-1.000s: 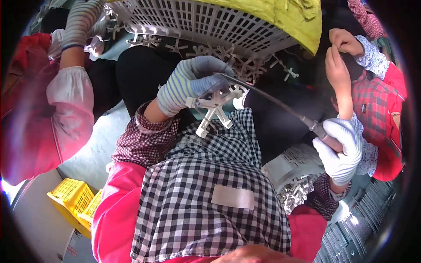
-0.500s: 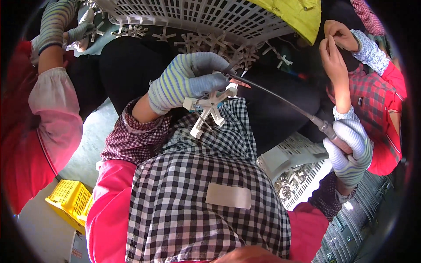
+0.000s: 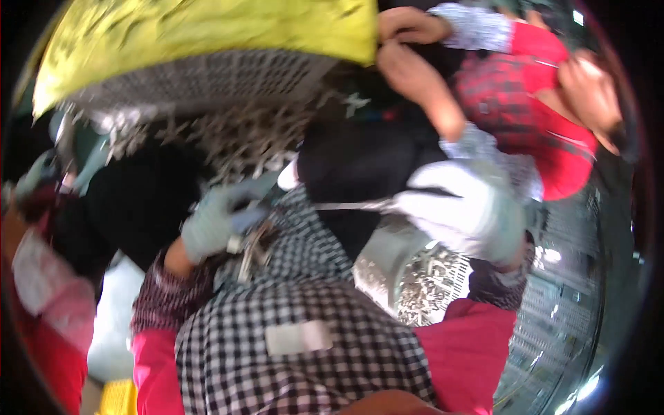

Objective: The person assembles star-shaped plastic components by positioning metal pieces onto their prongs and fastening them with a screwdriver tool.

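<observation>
My left hand (image 3: 216, 220), in a pale striped glove, is closed on a white plastic part with several arms (image 3: 247, 260), low over my checked apron (image 3: 277, 304). Motion blurs both the part and the fingers. To the right, my gloved right hand (image 3: 467, 207) grips a long thin rod-like tool (image 3: 354, 206) that points left toward the left hand. The hand covers the tool's handle. Its visible end lies apart from the white part, over my dark-clad leg (image 3: 353, 162).
A yellow sheet (image 3: 200, 31) covers the top of a pale slatted crate (image 3: 207, 81). Loose white parts (image 3: 235, 135) are heaped before it. At right stands a container of white parts (image 3: 429, 287). A co-worker's bare hands (image 3: 418, 79) are close by; another person (image 3: 48, 290) sits at left.
The whole view has shifted and blurred. My right hand has moved inward, closer to the left one, and the tool now lies nearly level. The left hand still holds the white part, lower down.
</observation>
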### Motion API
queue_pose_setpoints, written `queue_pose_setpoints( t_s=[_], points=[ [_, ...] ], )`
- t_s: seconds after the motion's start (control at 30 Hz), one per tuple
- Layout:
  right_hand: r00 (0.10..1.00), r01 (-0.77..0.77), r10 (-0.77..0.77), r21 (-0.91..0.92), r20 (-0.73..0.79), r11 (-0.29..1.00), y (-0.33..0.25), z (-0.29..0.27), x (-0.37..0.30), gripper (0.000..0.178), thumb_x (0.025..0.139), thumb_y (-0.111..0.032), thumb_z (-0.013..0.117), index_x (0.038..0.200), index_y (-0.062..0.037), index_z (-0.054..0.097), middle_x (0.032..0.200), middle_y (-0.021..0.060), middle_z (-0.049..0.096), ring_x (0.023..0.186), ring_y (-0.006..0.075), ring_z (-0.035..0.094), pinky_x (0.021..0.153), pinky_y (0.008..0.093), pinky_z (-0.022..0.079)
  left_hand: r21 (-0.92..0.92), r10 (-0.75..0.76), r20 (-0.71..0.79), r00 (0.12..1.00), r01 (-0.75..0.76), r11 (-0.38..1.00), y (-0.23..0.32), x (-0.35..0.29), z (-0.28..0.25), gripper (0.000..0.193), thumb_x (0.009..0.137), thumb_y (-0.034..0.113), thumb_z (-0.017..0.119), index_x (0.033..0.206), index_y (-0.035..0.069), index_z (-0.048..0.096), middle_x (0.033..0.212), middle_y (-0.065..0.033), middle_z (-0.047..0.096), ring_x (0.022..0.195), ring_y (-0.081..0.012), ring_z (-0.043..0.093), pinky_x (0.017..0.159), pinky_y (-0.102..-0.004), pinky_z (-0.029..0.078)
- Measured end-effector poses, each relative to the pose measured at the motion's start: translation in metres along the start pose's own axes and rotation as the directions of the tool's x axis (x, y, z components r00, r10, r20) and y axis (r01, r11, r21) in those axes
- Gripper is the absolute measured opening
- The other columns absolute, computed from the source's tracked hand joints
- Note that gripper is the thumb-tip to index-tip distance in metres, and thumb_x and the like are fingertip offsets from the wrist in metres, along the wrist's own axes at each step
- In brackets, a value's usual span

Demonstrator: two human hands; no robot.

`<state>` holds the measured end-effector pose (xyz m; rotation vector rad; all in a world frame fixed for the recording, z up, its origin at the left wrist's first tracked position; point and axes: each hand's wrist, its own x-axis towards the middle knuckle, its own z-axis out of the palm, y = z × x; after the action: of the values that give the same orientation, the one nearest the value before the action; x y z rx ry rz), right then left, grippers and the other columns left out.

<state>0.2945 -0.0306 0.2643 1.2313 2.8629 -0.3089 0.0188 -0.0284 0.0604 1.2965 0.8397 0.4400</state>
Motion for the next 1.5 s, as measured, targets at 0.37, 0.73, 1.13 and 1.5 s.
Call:
queue_pose_setpoints(
  t_s=[0.37,0.73,1.13,1.5],
  points=[
    [0.828,-0.514,0.346,0.351,0.442,0.782,0.024,0.018,0.005,0.033,0.070,-0.006,0.071,0.101,0.0003,0.061,0.083,0.0090,0.064,0.075,0.0148,0.063,0.071,0.0269,0.049,0.011,0.177,0.071,0.982,-0.178,0.984,-0.036,0.011,0.018,0.029,0.079,0.020,0.062,0.097,-0.003,0.060,0.101,-0.0132,0.060,0.087,-0.0187,0.057,0.072,-0.0324,0.045],
    [0.915,-0.378,0.256,0.438,0.313,0.816,0.028,0.030,0.008,0.029,0.067,0.003,0.068,0.095,0.0018,0.062,0.087,0.0105,0.058,0.073,0.0191,0.061,0.067,0.0265,0.047,-0.315,-0.129,0.113,0.985,0.159,0.936,-0.039,-0.003,0.019,0.028,0.085,0.014,0.058,0.107,-0.003,0.058,0.079,-0.0090,0.064,0.063,-0.0113,0.059,0.057,-0.0226,0.048],
    [0.935,-0.325,0.231,0.393,0.268,0.860,0.023,0.029,0.005,0.029,0.067,0.001,0.069,0.095,0.0002,0.063,0.093,0.0116,0.059,0.082,0.0200,0.059,0.071,0.0272,0.046,-0.296,-0.091,0.133,0.987,0.127,0.947,-0.033,-0.014,0.012,0.034,0.089,0.011,0.048,0.120,-0.003,0.052,0.074,-0.0029,0.059,0.061,-0.0056,0.054,0.056,-0.0176,0.044],
    [0.738,-0.668,0.327,0.573,0.590,0.475,0.039,0.052,-0.013,0.033,0.069,-0.008,0.066,0.098,-0.0011,0.053,0.077,0.0039,0.057,0.071,0.0113,0.055,0.065,0.0253,0.044,-0.101,0.099,0.059,0.993,-0.093,0.991,-0.038,-0.005,0.014,0.029,0.089,0.014,0.048,0.112,-0.003,0.055,0.080,-0.0062,0.058,0.069,-0.0092,0.055,0.060,-0.0217,0.045]
  ],
)
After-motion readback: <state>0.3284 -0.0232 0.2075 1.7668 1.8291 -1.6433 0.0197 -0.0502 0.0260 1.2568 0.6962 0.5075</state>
